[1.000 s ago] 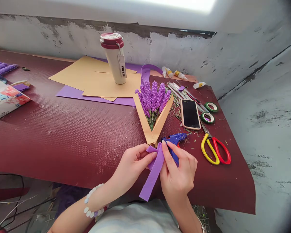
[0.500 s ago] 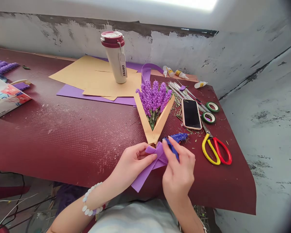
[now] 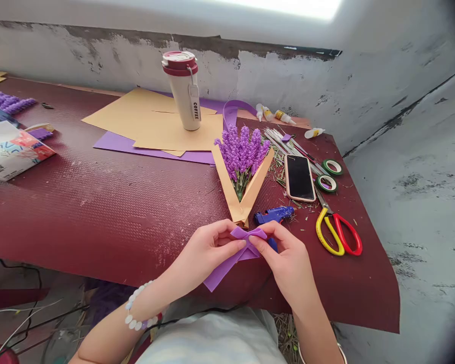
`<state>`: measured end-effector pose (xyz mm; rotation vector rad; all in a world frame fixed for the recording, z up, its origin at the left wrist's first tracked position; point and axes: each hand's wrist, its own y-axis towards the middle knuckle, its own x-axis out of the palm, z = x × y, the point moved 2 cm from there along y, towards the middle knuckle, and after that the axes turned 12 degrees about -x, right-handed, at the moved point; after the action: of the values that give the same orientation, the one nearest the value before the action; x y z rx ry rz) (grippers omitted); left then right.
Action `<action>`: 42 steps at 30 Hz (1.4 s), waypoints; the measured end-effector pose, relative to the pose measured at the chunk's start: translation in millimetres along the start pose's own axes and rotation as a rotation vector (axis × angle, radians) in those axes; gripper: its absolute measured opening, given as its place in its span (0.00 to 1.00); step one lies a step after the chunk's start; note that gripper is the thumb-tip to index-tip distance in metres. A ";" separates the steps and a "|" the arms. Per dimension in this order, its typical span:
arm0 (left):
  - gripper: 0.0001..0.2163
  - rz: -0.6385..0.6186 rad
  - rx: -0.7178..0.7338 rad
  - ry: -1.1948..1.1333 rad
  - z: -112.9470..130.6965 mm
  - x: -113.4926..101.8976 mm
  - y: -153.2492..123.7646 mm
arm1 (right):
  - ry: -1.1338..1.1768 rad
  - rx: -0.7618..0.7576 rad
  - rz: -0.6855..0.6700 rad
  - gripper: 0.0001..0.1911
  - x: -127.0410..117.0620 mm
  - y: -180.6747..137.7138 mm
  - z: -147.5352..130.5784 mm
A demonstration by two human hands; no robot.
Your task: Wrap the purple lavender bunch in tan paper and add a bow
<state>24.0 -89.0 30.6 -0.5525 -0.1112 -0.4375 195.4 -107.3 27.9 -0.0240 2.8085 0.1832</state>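
Both hands (image 3: 218, 250) (image 3: 284, 253) pinch the folded purple strip (image 3: 223, 269)

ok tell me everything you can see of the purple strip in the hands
The purple strip looks flat, matte and soft, perhaps felt or foam. It is folded across itself into a bow-like shape, with one long tail slanting down toward the lower left of the picture to a straight-cut end. The left hand pinches one side of the folds, the right hand the other. It is held just in front of the lower tip of the tan wrapper, near the table's front edge.
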 end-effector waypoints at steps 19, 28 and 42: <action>0.10 -0.156 -0.073 -0.324 -1.8 -1.7 -1.4 | 0.015 -0.346 0.055 0.05 -2.0 -8.4 -3.1; 0.17 -0.337 -0.201 -0.326 -0.8 -0.3 3.0 | -0.238 -0.867 0.094 0.15 -7.9 -12.7 -5.0; 0.18 -0.217 -0.204 -0.098 3.9 1.0 8.0 | -0.063 -0.246 0.088 0.05 -4.2 -1.3 -1.6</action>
<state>28.5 -81.3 30.2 -0.7664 -0.2240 -0.6373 198.9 -108.8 30.7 0.0479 2.7089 0.5396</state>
